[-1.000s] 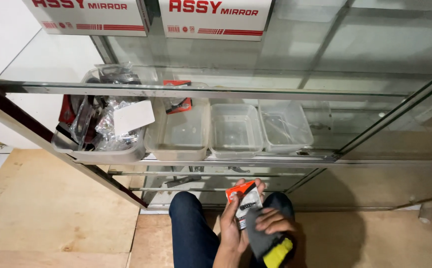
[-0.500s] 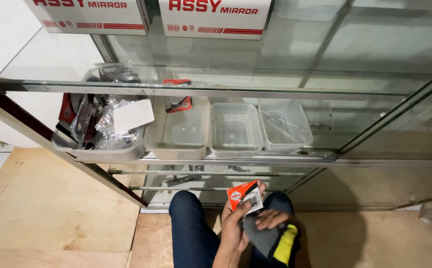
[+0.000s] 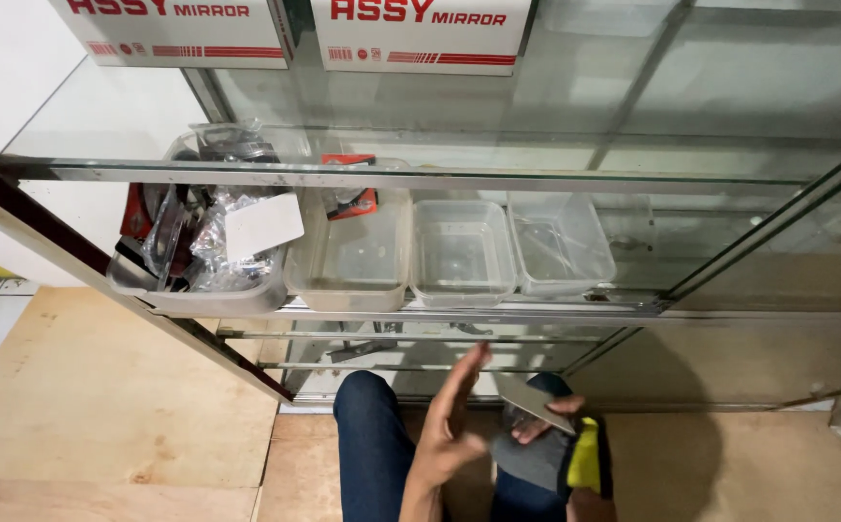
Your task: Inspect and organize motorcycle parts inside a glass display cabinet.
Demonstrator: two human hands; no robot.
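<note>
While the person crouches before the glass cabinet, the scene reads left to right like this:

Left bin: a grey plastic tub (image 3: 198,295) at the left of the middle shelf, crammed with clear-bagged parts and a white card; nothing in it is being touched.

Middle bins: three clear rectangular plastic containers (image 3: 464,256) in a row on the same glass shelf (image 3: 391,311); the first holds a small red-and-black packet at its back, the other two look empty.

Left hand: the left hand (image 3: 451,420), low centre of the frame, is open with fingers straight and spread, holding nothing, raised just beside the item.

Item: a thin flat grey rectangular piece (image 3: 535,402), tilted, low centre-right, above the knee in dark blue jeans (image 3: 372,440).

Right hand: the right hand (image 3: 536,430) pinches the grey piece from beneath, fingers closed on its lower edge; a grey glove with yellow trim (image 3: 583,454) sits by it.

Progress: judging from this, the piece is out in hand and not yet on any shelf or in any bin.
</note>
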